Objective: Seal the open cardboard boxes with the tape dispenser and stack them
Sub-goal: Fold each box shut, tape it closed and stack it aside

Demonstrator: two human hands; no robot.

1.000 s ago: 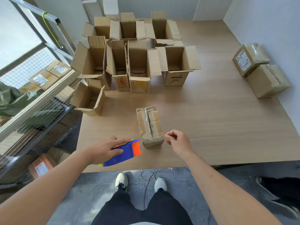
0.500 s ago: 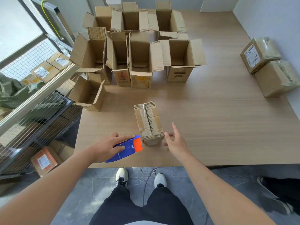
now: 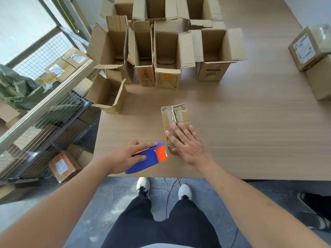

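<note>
A small closed cardboard box (image 3: 174,116) with tape along its top seam stands near the front edge of the wooden table (image 3: 241,140). My right hand (image 3: 188,145) lies flat on the near half of its top, fingers straight and spread. My left hand (image 3: 125,156) grips a blue and orange tape dispenser (image 3: 152,157), whose orange end sits just left of the box's near corner. Several open cardboard boxes (image 3: 166,52) stand in rows at the back of the table, flaps up.
One open box (image 3: 107,93) lies tipped at the table's left edge. Two sealed boxes (image 3: 311,51) are stacked at the far right. A wire-mesh rack (image 3: 44,97) with parcels runs along the left. My feet and a cable (image 3: 172,187) are on the tiled floor.
My right hand rose from beside the box's near end and now lies flat on its top. The dispenser has stayed close to the box's near left corner.
</note>
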